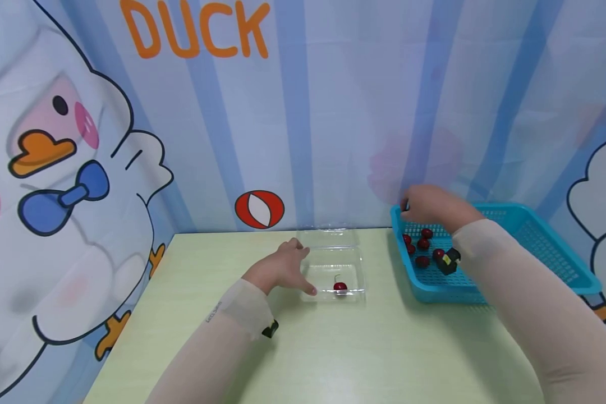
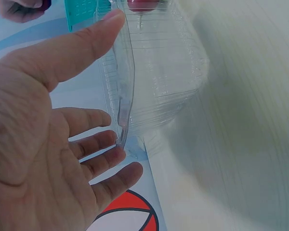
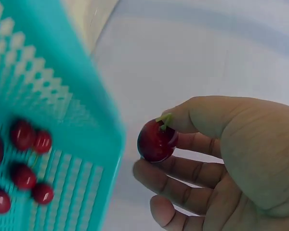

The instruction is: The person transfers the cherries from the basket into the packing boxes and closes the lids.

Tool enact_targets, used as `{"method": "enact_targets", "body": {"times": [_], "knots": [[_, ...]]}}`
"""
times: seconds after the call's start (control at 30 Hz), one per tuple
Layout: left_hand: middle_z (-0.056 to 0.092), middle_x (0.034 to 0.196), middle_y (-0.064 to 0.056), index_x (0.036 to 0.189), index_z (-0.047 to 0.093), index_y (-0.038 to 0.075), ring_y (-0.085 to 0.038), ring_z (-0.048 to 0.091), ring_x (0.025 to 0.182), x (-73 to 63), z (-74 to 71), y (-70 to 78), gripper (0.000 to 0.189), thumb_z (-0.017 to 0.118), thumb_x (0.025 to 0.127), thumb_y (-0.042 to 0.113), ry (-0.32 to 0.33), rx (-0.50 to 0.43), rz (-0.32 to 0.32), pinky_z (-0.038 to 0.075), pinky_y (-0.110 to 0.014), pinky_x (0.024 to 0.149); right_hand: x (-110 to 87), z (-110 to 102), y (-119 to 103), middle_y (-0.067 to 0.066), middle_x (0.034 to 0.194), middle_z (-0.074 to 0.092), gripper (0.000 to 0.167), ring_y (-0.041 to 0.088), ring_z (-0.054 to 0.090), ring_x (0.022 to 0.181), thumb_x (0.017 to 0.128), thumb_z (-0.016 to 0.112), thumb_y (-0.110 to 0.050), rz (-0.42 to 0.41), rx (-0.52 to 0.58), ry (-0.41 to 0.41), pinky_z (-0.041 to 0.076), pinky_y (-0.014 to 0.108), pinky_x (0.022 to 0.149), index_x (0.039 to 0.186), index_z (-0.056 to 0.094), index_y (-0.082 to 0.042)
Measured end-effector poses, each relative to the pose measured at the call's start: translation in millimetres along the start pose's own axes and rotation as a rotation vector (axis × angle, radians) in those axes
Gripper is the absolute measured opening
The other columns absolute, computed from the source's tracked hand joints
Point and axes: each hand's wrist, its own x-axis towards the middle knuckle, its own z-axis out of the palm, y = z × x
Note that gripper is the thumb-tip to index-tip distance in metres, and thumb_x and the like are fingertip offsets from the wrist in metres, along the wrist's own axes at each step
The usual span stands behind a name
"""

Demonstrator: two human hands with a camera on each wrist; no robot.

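Observation:
My left hand [image 1: 285, 268] rests by the left side of a clear plastic box [image 1: 359, 269], its thumb and fingertips at the rim, loosely spread. A red cherry [image 1: 340, 287] with a thin stem lies inside the box. My right hand [image 1: 436, 206] is raised over the back left corner of a turquoise basket [image 1: 560, 255]. In the right wrist view, its thumb and fingers pinch a small dark red fruit [image 3: 154, 143] with a green leafy stem end, just outside the basket's rim. Several red cherries [image 1: 423, 244] lie on the basket's left floor.
The box's clear lid [image 1: 328, 237] is folded back behind it. Both stand on a pale wooden table [image 1: 323, 348], with the basket to the right. A printed duck curtain [image 1: 343, 112] hangs right along the table's back edge.

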Motion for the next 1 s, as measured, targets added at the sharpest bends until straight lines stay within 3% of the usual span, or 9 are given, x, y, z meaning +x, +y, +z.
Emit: {"method": "enact_targets", "body": {"times": [0.17,0.27,0.5,0.7,1.0], "knots": [[0.039,0.177,-0.013,0.177,0.040,0.010,-0.034,0.040,0.161,0.0,0.1,0.2,0.114,0.100,0.087,0.046,-0.005,-0.001,0.001,0.052,-0.059,0.127,0.2,9.8,-38.9,0.016,0.119,0.080,0.025,0.026,0.075,0.099,0.107,0.071,-0.015,-0.086,-0.014,0.007,0.067,0.051,0.092,0.126,0.079,-0.001],[0.039,0.177,-0.013,0.177,0.040,0.010,-0.034,0.039,0.161,-0.2,-0.1,0.6,0.114,0.100,0.087,0.046,-0.005,0.003,0.001,0.053,-0.059,0.126,3.1,20.1,-59.0,0.015,0.118,0.081,0.023,0.025,0.077,0.102,0.109,0.074,-0.014,-0.158,-0.005,-0.037,0.068,0.048,0.094,0.127,0.079,0.000],[0.039,0.177,-0.014,0.177,0.041,0.010,-0.035,0.039,0.161,0.3,-0.8,1.2,0.113,0.100,0.087,0.046,-0.003,0.012,-0.003,0.052,-0.059,0.127,11.1,56.2,-91.1,0.001,0.099,0.077,0.004,0.016,0.065,0.087,0.106,0.080,-0.015,-0.311,-0.018,-0.110,0.062,0.034,0.084,0.106,0.081,-0.011],[0.041,0.176,-0.013,0.177,0.042,0.011,-0.033,0.042,0.159,2.8,0.4,0.4,0.113,0.100,0.086,0.048,-0.004,0.018,-0.011,0.054,-0.057,0.125,16.5,82.8,-109.7,-0.001,0.098,0.078,0.007,0.015,0.068,0.087,0.103,0.084,-0.017,-0.274,-0.032,-0.172,0.066,0.033,0.088,0.108,0.082,-0.013],[0.042,0.175,-0.012,0.176,0.042,0.011,-0.032,0.042,0.158,3.1,-0.1,1.3,0.113,0.100,0.086,0.049,-0.005,0.026,-0.012,0.055,-0.056,0.124,25.1,114.4,-114.5,-0.003,0.091,0.075,0.006,0.016,0.066,0.083,0.101,0.087,-0.014,-0.255,-0.127,-0.186,0.067,0.039,0.091,0.102,0.081,-0.015]]}}
